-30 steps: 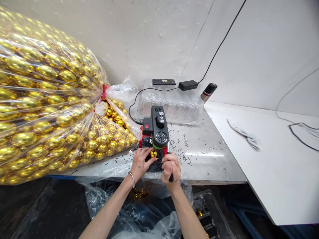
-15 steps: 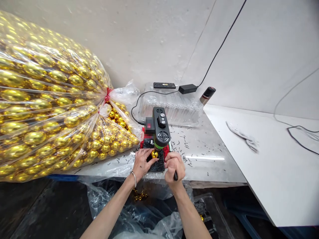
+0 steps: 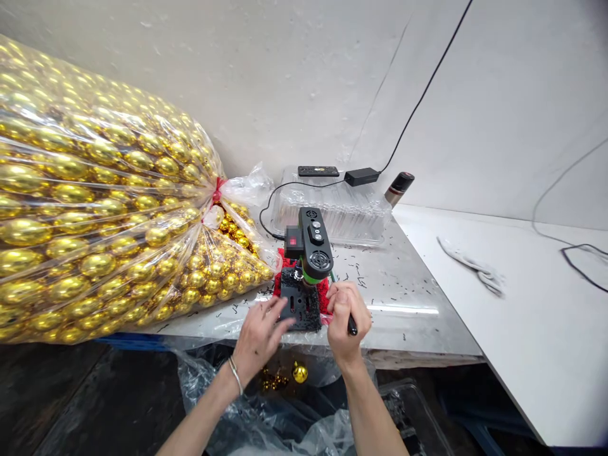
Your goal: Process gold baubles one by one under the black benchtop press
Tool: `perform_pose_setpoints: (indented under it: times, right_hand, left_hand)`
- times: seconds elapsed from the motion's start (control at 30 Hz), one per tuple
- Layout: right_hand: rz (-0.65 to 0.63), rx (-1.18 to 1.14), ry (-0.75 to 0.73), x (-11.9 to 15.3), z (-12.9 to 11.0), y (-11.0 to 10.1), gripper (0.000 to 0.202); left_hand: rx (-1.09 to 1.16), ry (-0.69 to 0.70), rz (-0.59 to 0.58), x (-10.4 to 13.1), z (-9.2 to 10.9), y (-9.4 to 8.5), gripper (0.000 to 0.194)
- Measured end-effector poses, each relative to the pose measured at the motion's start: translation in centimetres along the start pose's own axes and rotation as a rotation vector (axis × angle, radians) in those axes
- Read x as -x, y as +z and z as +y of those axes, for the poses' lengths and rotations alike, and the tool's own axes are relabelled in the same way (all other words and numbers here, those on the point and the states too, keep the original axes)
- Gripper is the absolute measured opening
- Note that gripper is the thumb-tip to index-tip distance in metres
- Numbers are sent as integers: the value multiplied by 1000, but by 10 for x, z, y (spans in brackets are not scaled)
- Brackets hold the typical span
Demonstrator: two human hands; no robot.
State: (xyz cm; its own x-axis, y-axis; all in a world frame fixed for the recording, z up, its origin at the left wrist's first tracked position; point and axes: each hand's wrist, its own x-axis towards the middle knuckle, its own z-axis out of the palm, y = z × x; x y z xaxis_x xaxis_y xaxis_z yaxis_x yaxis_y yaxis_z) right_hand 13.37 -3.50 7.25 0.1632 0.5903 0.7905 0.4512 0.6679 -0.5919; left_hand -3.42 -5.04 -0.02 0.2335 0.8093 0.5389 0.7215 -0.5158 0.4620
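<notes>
My left hand is open, fingers apart and holding nothing, beside the front of a small black bench press. Closed round the press's lever handle is my right hand; the black end pokes out below the fist. The press's slotted black base stands on red matting strewn with black bits. Below the table edge, apart from both hands, a shiny gold ball is over a clear plastic bag with smaller gold balls deeper inside.
A huge clear sack of gold balls fills the left side. Behind the press are a clear plastic tray, a power adapter, a black strip and a flask. A glove lies on the white table.
My left hand has let go of the gold ball and drawn back left and down from the press. The ball has dropped below the table edge. My right hand stays on the lever.
</notes>
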Motion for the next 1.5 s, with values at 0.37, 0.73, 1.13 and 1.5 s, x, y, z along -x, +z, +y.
perform_pose_setpoints:
  times: [0.37, 0.73, 1.13, 1.5]
  right_hand:
    - [-13, 4, -5, 1, 1, -1, 30]
    - [-9, -12, -1, 0, 0, -1, 30]
    - [-24, -10, -29, 1, 4, -1, 29]
    - [-33, -14, -36, 2, 4, -1, 28]
  left_hand:
    - [-388, -303, -676, -158, -105, -32, 14]
    - [-266, -192, -722, -149, -104, -17, 18]
    - [-189, -368, -790, -163, -89, -4, 22]
    - [725, -654, -192, -128, -75, -63, 47]
